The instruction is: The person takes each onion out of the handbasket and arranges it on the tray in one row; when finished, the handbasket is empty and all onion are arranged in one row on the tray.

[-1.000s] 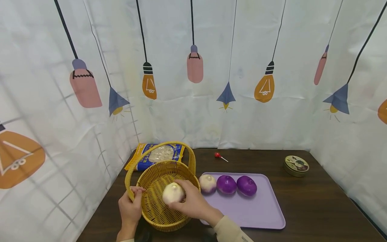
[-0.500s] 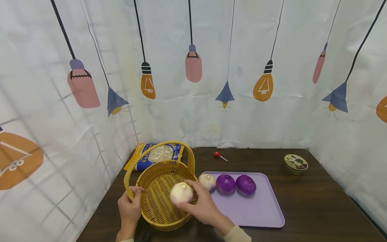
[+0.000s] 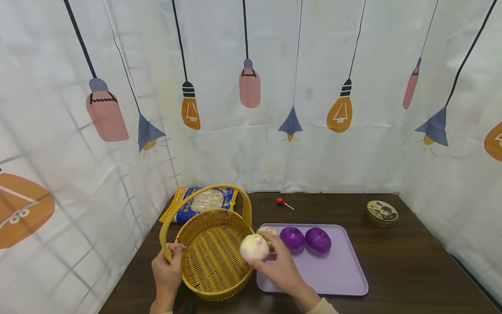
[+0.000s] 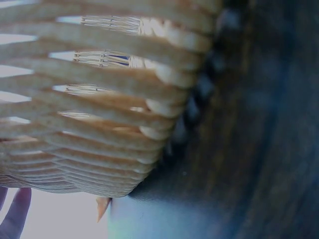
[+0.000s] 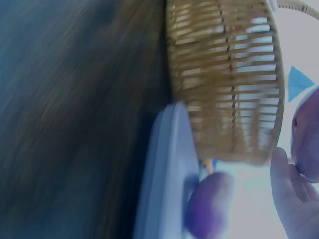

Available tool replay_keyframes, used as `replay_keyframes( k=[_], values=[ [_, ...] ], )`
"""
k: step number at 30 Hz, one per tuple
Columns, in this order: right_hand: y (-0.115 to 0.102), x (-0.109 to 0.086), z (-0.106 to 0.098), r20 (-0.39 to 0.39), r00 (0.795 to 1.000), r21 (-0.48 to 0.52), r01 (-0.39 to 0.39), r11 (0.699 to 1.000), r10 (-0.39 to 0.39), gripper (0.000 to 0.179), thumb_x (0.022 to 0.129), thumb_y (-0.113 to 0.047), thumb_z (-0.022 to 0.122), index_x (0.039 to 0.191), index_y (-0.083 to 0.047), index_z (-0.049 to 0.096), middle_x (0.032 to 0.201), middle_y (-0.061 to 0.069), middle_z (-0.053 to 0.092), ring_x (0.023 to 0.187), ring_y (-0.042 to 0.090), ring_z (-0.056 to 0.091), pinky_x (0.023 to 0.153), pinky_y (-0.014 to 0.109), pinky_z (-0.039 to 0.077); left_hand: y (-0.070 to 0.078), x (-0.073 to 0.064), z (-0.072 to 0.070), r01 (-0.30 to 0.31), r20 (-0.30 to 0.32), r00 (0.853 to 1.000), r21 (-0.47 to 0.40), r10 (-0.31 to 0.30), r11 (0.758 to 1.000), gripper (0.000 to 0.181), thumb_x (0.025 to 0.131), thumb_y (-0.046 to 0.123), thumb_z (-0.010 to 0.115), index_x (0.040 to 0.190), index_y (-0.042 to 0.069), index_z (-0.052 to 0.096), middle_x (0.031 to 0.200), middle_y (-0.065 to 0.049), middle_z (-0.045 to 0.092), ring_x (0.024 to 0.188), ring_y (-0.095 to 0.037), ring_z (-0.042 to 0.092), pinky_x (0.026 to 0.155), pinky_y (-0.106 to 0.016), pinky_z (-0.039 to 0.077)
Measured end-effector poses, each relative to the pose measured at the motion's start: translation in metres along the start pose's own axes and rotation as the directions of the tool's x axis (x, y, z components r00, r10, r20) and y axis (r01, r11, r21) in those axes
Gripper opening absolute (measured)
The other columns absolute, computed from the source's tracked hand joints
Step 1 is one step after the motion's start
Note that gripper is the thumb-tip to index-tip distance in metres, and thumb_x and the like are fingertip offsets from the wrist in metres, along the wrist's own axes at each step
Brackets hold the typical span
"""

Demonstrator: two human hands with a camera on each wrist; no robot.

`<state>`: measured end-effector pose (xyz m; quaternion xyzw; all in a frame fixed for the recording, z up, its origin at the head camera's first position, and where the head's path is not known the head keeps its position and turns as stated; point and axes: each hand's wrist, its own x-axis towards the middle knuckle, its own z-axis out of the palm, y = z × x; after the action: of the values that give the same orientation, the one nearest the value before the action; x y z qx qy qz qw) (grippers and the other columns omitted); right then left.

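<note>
My right hand (image 3: 283, 268) holds a turnip (image 3: 254, 248), white on top, over the right rim of the yellow woven basket (image 3: 211, 268). In the right wrist view the held turnip (image 5: 306, 142) shows a purple underside. My left hand (image 3: 167, 269) grips the basket at the left foot of its arched handle; some fingertips are hidden. No contents show inside the basket. On the lilac tray (image 3: 333, 277), a pale turnip (image 3: 270, 230) is partly hidden behind the held one. Two purple turnips, one in the middle (image 3: 292, 239) and one farther right (image 3: 318, 240), lie beside it.
Behind the basket lies a yellow and blue food packet (image 3: 208, 200). A red lollipop (image 3: 280, 201) rests near the back edge of the dark table (image 3: 408, 257). One round tin (image 3: 381, 213) stands at the back right. A printed curtain (image 3: 235, 152) surrounds the table.
My right hand has carried the turnip rightward from over the basket's middle to its right rim, towards the tray. My left hand has kept its grip on the basket.
</note>
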<state>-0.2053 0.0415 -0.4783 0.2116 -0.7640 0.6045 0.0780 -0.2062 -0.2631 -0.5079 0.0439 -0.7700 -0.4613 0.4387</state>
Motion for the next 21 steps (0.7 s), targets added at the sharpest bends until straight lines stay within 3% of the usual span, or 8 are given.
replay_keyframes(
  k=[6,12,17,20,21],
  values=[
    [0.014,-0.002,-0.016,-0.063,0.998,-0.012,-0.023,1.000,0.022,0.069,0.078,-0.023,0.082,0.138,-0.010,0.051,0.123,0.003,0.057,0.097,0.015,0.059,0.076,0.028,0.053,0.000,0.000,0.000,-0.002,-0.001,1.000,-0.001,0.002,1.000,0.029,0.087,-0.005,0.060,0.065,0.009,0.050,0.072,-0.007,0.068,0.057,-0.025,0.059,0.046,-0.021,0.036],
    [0.024,-0.008,-0.030,-0.125,0.990,0.024,-0.060,0.998,0.063,0.067,0.077,-0.020,0.083,0.136,-0.014,0.053,0.127,0.007,0.057,0.095,0.014,0.062,0.076,0.029,0.053,0.000,0.000,0.000,-0.003,-0.001,1.000,-0.007,0.003,1.000,0.029,0.087,-0.006,0.060,0.065,0.009,0.048,0.072,-0.007,0.068,0.058,-0.024,0.060,0.047,-0.020,0.037],
    [0.032,-0.012,-0.040,-0.164,0.986,0.029,-0.027,0.999,0.032,0.067,0.076,-0.015,0.083,0.136,-0.010,0.053,0.126,0.006,0.057,0.097,0.014,0.062,0.077,0.029,0.053,0.013,0.001,-0.001,-0.024,-0.006,1.000,-0.025,0.024,0.999,0.028,0.086,-0.010,0.059,0.065,0.005,0.049,0.072,-0.013,0.068,0.053,-0.014,0.055,0.047,-0.021,0.033],
    [0.036,-0.012,-0.046,-0.176,0.984,0.016,-0.012,1.000,0.015,0.066,0.077,-0.015,0.083,0.136,-0.010,0.053,0.127,0.007,0.057,0.097,0.013,0.061,0.077,0.028,0.053,0.014,0.001,0.000,-0.034,-0.014,0.999,-0.021,0.034,0.999,0.029,0.085,-0.012,0.060,0.064,0.005,0.048,0.072,-0.016,0.068,0.053,-0.008,0.054,0.046,-0.021,0.032],
    [0.037,-0.012,-0.048,-0.181,0.983,0.014,-0.015,1.000,0.017,0.066,0.077,-0.014,0.082,0.136,-0.010,0.053,0.127,0.007,0.057,0.097,0.014,0.061,0.077,0.028,0.053,0.007,0.001,0.000,-0.032,-0.013,0.999,-0.017,0.032,0.999,0.030,0.085,-0.011,0.060,0.064,0.006,0.048,0.073,-0.014,0.068,0.055,-0.007,0.055,0.046,-0.021,0.032]
  ],
)
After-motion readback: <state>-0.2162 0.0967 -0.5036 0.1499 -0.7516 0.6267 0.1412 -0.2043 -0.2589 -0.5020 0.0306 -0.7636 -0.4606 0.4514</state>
